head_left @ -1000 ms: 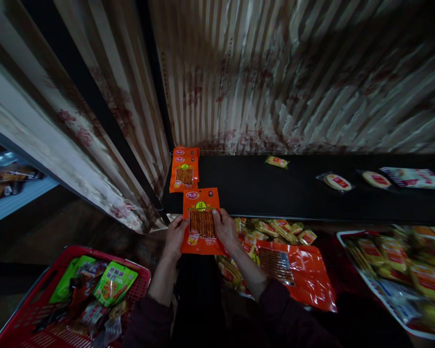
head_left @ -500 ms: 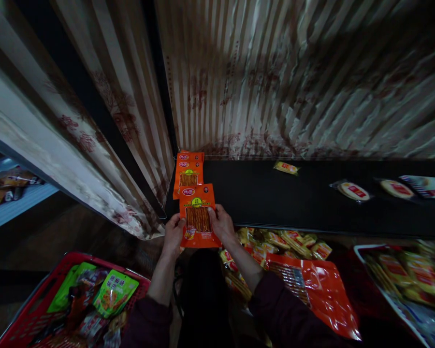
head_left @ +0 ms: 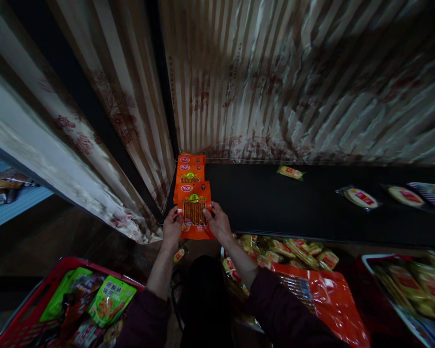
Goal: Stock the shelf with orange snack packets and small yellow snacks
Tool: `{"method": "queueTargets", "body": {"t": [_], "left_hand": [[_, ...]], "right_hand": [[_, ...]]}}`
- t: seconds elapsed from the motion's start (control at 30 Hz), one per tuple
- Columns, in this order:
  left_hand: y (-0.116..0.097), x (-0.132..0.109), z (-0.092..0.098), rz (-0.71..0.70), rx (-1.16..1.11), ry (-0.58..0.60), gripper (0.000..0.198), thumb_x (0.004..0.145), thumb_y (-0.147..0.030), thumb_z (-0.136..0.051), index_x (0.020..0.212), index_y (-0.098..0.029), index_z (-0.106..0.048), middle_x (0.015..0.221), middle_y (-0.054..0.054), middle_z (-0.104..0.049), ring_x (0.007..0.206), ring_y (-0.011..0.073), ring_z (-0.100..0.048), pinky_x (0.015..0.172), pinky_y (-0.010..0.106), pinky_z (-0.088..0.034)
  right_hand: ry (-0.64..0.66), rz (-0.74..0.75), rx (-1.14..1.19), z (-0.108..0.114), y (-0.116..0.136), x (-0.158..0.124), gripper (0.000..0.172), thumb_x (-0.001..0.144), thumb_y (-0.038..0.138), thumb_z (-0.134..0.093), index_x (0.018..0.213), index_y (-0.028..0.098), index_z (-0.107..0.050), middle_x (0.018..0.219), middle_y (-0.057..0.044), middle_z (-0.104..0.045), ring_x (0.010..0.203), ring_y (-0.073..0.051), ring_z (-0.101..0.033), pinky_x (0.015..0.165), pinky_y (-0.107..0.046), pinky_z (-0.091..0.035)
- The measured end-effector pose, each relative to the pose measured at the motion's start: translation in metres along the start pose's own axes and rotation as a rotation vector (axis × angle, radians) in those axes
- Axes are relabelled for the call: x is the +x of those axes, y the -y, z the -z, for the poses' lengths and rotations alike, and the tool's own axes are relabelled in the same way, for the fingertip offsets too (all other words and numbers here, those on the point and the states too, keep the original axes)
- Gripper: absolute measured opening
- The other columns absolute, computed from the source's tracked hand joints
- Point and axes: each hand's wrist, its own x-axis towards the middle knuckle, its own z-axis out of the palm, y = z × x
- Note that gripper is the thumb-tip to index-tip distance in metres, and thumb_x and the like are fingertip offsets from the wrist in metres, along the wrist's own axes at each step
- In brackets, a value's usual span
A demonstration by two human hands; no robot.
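An orange snack packet (head_left: 194,212) with a clear window showing brown sticks is held flat between my hands at the left end of a black shelf (head_left: 246,203). My left hand (head_left: 172,228) grips its left edge, thumb on the front. On the right edge, my right hand (head_left: 218,222) pinches it with the thumb beside the window. Behind it, matching orange packets (head_left: 190,166) lie overlapped in the shelf corner, partly covered by the held one. My fingers under the packet are hidden.
Striped fabric (head_left: 217,87) lines the back and left side. A small yellow packet (head_left: 290,172) and round wrapped snacks (head_left: 361,197) lie farther right. Below stand a red basket (head_left: 67,263) of mixed packets, a heap of yellow packets (head_left: 299,250) and a large orange bag (head_left: 333,299).
The held packet has moved slightly forward, covering more of the packets behind it. Both hands moved with it and kept their grip. The view has shifted a little.
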Motion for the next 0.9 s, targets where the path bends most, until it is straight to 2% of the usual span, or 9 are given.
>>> {"method": "queueTargets", "body": {"t": [0.17,0.3,0.43,0.53,0.7,0.9], "left_hand": [[-0.002,0.006,-0.004,-0.006,0.031,-0.079,0.036,0.070,-0.015,-0.057,0.106,-0.015,-0.060,0.086,0.005,-0.070,0.070,0.0138,-0.064,0.066,0.024,-0.051],[0.003,0.014,-0.006,-0.062,0.118,-0.087,0.043,0.072,-0.014,-0.055,0.115,-0.017,-0.057,0.085,0.004,-0.070,0.074,0.0157,-0.065,0.069,0.026,-0.052],[0.008,0.022,-0.007,-0.192,0.259,-0.116,0.043,0.072,-0.012,-0.055,0.114,-0.020,-0.058,0.096,0.005,-0.070,0.088,0.0171,-0.065,0.081,0.028,-0.050],[0.007,0.025,-0.008,-0.278,0.387,-0.128,0.041,0.073,-0.009,-0.051,0.113,-0.018,-0.060,0.105,0.008,-0.067,0.088,0.0173,-0.064,0.087,0.031,-0.049],[0.005,0.031,-0.011,-0.494,0.575,-0.170,0.029,0.074,-0.007,-0.045,0.090,-0.017,-0.068,0.104,0.009,-0.063,0.101,0.0196,-0.059,0.098,0.035,-0.043],[0.006,0.045,-0.013,-0.570,0.689,-0.159,0.033,0.076,-0.008,-0.042,0.095,-0.016,-0.068,0.113,0.011,-0.059,0.105,0.0213,-0.058,0.101,0.037,-0.043]], "right_hand": [[-0.006,0.000,-0.039,-0.004,0.003,0.011,0.032,0.082,0.029,-0.053,0.113,0.022,-0.056,0.097,-0.006,-0.072,0.090,-0.020,-0.067,0.083,-0.032,-0.049],[-0.016,0.003,-0.058,-0.007,0.004,0.018,0.030,0.082,0.031,-0.053,0.111,0.021,-0.057,0.095,-0.006,-0.071,0.090,-0.020,-0.067,0.081,-0.031,-0.049],[-0.032,-0.006,-0.059,-0.010,0.006,0.026,0.031,0.082,0.031,-0.054,0.110,0.019,-0.058,0.095,-0.007,-0.071,0.087,-0.020,-0.067,0.079,-0.031,-0.050],[-0.054,-0.016,-0.062,-0.011,0.007,0.031,0.030,0.080,0.030,-0.055,0.109,0.020,-0.058,0.093,-0.007,-0.071,0.086,-0.019,-0.067,0.078,-0.031,-0.050],[-0.086,-0.002,-0.037,-0.013,0.007,0.038,0.036,0.078,0.030,-0.057,0.112,0.021,-0.056,0.090,-0.004,-0.070,0.081,-0.018,-0.066,0.078,-0.032,-0.050],[-0.092,0.062,-0.024,-0.020,0.002,0.045,0.039,0.076,0.022,-0.055,0.115,0.021,-0.056,0.102,-0.005,-0.067,0.085,-0.017,-0.064,0.083,-0.033,-0.051]]}}
